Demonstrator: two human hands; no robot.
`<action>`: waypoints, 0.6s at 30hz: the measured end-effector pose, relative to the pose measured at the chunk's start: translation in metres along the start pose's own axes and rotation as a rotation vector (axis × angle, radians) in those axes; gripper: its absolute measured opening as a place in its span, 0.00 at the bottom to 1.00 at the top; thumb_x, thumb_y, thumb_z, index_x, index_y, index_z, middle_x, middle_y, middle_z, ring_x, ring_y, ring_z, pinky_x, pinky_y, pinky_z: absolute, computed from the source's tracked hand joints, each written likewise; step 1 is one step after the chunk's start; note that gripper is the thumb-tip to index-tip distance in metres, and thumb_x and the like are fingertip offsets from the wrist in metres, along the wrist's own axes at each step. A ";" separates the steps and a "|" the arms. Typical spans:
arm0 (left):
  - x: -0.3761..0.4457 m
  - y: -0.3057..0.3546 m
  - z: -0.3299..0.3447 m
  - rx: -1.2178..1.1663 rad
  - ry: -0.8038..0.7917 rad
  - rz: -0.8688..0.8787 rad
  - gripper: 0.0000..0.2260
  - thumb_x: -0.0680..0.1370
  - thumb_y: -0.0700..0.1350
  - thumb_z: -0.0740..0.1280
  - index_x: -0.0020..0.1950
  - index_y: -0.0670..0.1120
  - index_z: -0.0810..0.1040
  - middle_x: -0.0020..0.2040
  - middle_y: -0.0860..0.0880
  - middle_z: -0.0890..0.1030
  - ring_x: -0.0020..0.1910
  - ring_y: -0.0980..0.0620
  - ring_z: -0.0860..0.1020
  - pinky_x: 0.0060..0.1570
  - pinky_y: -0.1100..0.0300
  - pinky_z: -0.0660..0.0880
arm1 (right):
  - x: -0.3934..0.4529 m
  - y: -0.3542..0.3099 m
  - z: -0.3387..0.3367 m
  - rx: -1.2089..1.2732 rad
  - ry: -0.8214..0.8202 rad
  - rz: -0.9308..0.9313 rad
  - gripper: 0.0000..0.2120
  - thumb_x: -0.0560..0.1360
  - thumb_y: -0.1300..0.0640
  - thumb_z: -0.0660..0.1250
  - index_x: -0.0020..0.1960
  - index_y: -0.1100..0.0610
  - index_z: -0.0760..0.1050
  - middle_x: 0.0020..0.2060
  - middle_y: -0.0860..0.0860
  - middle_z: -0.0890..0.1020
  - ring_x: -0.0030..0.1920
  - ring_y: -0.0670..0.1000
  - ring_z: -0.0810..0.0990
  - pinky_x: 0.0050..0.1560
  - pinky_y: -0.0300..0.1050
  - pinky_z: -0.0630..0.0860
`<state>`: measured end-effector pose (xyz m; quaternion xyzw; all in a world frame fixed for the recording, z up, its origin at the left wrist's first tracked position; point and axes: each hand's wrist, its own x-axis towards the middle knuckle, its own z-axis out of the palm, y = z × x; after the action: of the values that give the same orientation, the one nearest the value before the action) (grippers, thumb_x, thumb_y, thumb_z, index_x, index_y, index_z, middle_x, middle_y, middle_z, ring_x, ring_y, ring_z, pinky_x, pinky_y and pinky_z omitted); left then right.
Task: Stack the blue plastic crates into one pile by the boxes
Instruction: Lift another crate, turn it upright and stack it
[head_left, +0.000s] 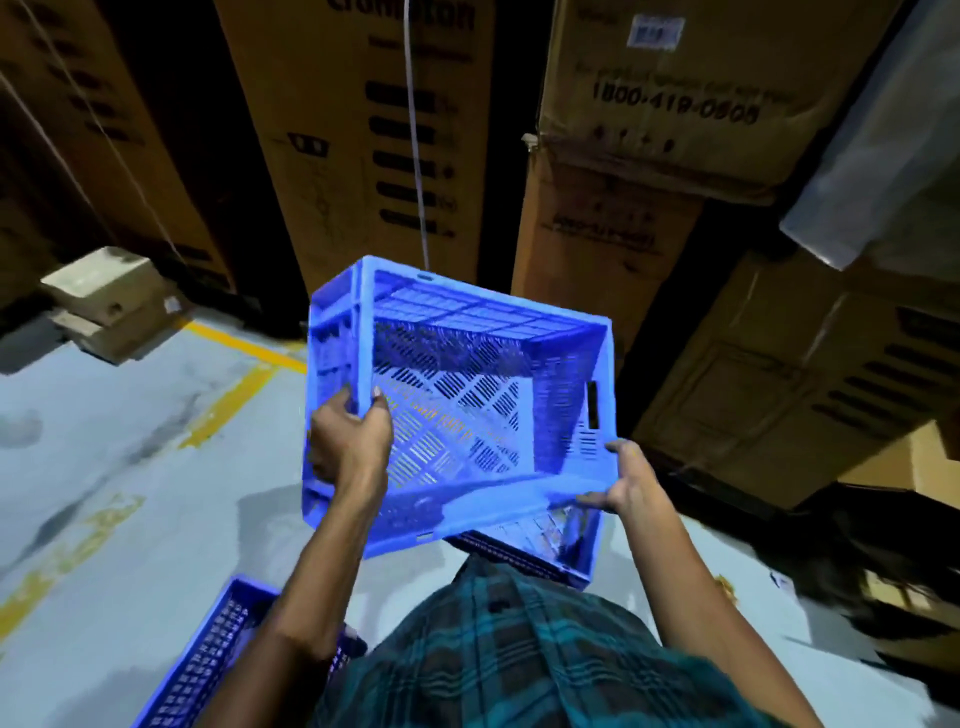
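I hold a blue plastic crate (467, 374) in the air in front of me, its open top tilted toward me. My left hand (348, 441) grips its left rim, thumb inside. My right hand (628, 480) grips the near right corner of the rim. Under the held crate, part of another blue crate (540, 545) shows at its lower right. A third blue crate (218, 654) lies on the floor at the lower left, partly hidden by my left arm.
Tall stacked cardboard boxes (363, 130) form a wall straight ahead and to the right (779, 389). A small carton (111, 301) sits on the floor at the left. The grey floor (130, 441) has yellow painted lines.
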<state>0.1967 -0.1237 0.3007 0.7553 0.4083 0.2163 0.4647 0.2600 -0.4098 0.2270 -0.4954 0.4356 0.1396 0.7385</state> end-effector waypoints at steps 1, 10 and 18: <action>-0.005 0.011 0.006 0.028 0.002 0.025 0.14 0.73 0.56 0.69 0.54 0.50 0.82 0.38 0.45 0.82 0.47 0.36 0.82 0.48 0.52 0.75 | 0.011 -0.005 -0.003 -0.022 0.008 -0.041 0.24 0.71 0.52 0.66 0.66 0.58 0.71 0.61 0.57 0.74 0.54 0.62 0.77 0.59 0.72 0.70; -0.034 0.084 0.053 0.129 -0.051 0.193 0.22 0.72 0.51 0.72 0.66 0.58 0.77 0.58 0.45 0.83 0.60 0.38 0.79 0.61 0.50 0.71 | 0.062 -0.034 -0.029 -0.077 0.107 -0.109 0.22 0.77 0.59 0.66 0.70 0.62 0.67 0.65 0.58 0.73 0.44 0.58 0.76 0.55 0.64 0.75; -0.036 0.125 0.077 0.100 -0.099 0.239 0.20 0.71 0.53 0.73 0.63 0.58 0.80 0.57 0.49 0.84 0.58 0.40 0.80 0.55 0.53 0.74 | 0.173 -0.062 -0.075 -0.225 0.121 -0.195 0.20 0.67 0.55 0.73 0.52 0.67 0.78 0.44 0.59 0.80 0.43 0.57 0.79 0.47 0.55 0.80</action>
<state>0.2821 -0.2229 0.3763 0.8305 0.3025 0.2121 0.4169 0.3620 -0.5424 0.1200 -0.6225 0.4106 0.0851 0.6608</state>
